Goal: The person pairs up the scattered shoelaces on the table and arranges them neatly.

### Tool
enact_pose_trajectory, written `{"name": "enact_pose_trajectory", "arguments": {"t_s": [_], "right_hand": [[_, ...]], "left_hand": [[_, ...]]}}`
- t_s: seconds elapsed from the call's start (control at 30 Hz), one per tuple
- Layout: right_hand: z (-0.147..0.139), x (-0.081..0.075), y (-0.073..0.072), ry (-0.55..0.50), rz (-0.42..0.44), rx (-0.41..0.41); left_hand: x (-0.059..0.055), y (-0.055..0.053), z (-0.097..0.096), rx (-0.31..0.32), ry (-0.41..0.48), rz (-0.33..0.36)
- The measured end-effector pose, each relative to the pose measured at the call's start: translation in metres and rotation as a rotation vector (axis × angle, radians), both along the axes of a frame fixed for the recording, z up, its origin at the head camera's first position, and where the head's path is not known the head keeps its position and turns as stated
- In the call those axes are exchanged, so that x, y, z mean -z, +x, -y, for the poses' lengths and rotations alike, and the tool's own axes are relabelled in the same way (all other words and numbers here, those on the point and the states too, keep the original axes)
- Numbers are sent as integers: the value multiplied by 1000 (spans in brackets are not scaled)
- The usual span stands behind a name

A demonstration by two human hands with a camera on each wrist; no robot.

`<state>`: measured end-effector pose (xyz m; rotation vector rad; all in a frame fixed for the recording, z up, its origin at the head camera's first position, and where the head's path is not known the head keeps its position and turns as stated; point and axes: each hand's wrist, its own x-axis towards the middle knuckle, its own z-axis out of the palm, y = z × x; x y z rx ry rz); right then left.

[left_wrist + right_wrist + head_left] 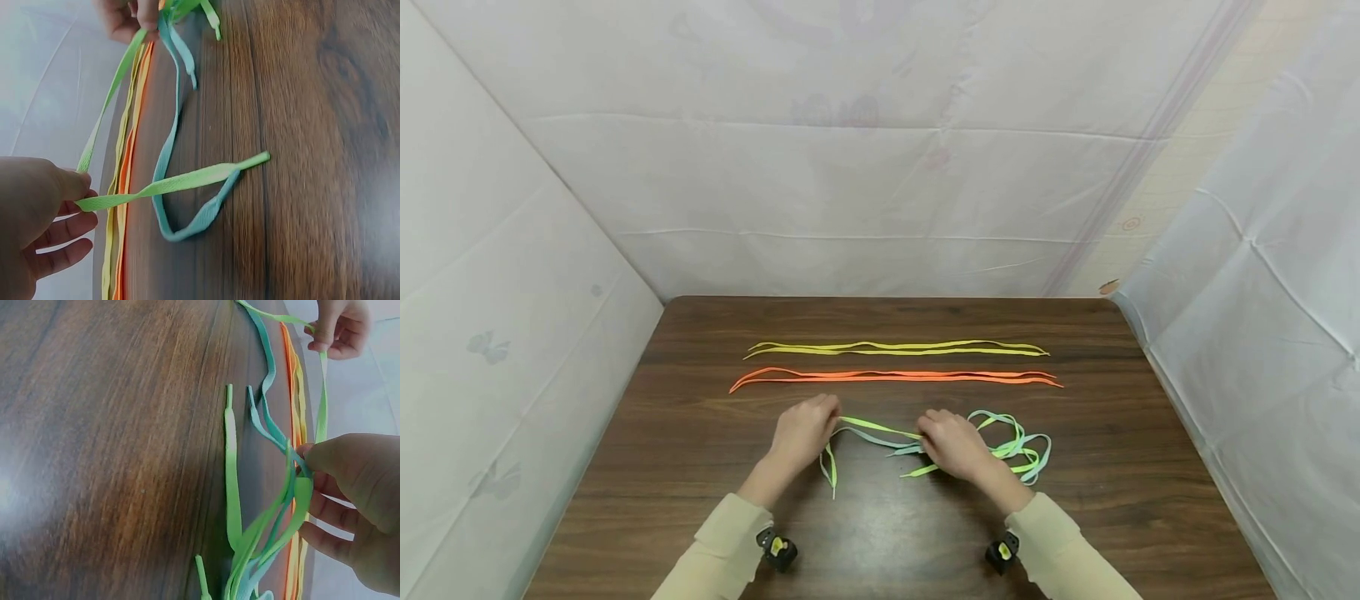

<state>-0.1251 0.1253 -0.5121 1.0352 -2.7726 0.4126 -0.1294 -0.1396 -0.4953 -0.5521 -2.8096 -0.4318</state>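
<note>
My left hand pinches a light green shoelace between thumb and forefinger, and the lace's tipped end hangs down from it. Opposite it, my right hand pinches laces too, with the green one stretched between both hands. A pale blue shoelace sags in a loop below the green one and runs to the right hand. Beside and beneath the right hand lies a loose tangle of green and blue laces. Several tipped ends stick out near it; exactly which strands the right fingers grip is partly hidden.
Farther back on the brown wooden table, orange shoelaces lie stretched straight from side to side. Behind them, yellow shoelaces lie parallel. White sheeting hangs behind the table and at both sides.
</note>
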Motion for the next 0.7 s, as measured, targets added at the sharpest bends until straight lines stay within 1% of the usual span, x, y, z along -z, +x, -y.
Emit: {"name": "enact_pose_trajectory", "arguments": {"t_s": [0.17, 0.3, 0.47, 0.7], "right_hand": [[-6, -2, 0, -23, 20, -3], [-11, -5, 1, -33, 41, 18], [-19, -11, 3, -44, 41, 42], [-29, -16, 6, -77, 46, 66]], "left_hand": [[1, 0, 11, -3, -1, -27], [0, 1, 20, -23, 6, -16], [0, 2, 31, -62, 0, 7], [-4, 3, 43, -70, -2, -21]]}}
